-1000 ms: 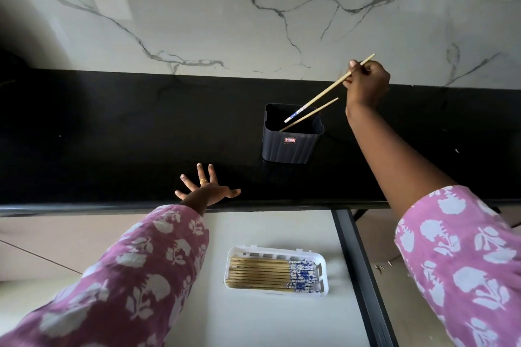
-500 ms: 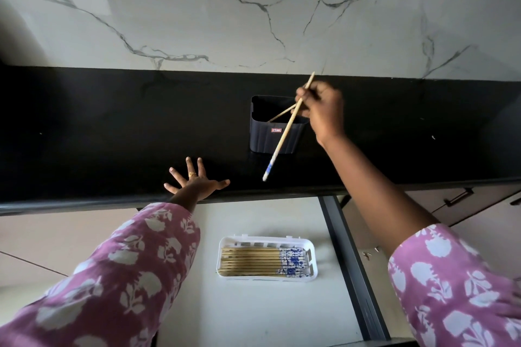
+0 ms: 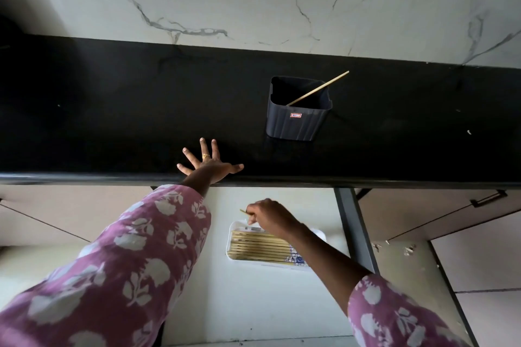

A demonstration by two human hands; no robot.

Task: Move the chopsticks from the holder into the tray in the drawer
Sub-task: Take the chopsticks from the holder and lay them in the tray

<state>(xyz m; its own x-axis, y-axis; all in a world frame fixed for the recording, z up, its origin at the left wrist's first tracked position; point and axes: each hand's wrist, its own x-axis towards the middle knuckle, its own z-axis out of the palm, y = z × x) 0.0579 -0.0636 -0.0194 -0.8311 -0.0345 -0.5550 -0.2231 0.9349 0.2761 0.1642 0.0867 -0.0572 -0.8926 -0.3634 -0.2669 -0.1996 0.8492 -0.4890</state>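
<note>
Chopsticks (image 3: pixel 260 246) mostly lie in a flat row in the white tray (image 3: pixel 229 245), which sits on the drawer (image 3: pixel 253 307) floor nearer its right side. Left hand (image 3: pixel 210 166) lies flat on the black countertop (image 3: pixel 112 121) at its front edge, fingers spread, gripping nothing, just bracing. Right hand (image 3: pixel 270 218) hovers over the tray's back left corner, fingers curled and pinching one held chopstick (image 3: pixel 242 210). Only a short tip sticks out left of the knuckles and the rest is hidden under the hand, so its angle to the row cannot be told. Holder (image 3: pixel 296 124) stands upright on the countertop towards the back, with a last chopstick (image 3: pixel 318 89) leaning out over its back right corner.

Risks, as judgement: the held chopstick sits close to the tray's left wall, so a release there may leave it propped on the rim or let it slide onto the drawer floor. If it drops skewed it may lie across the row. Tray looks light; a knock from the wrist may shove it. Last chopstick leans far, and a sideways pull could tip the holder.
</note>
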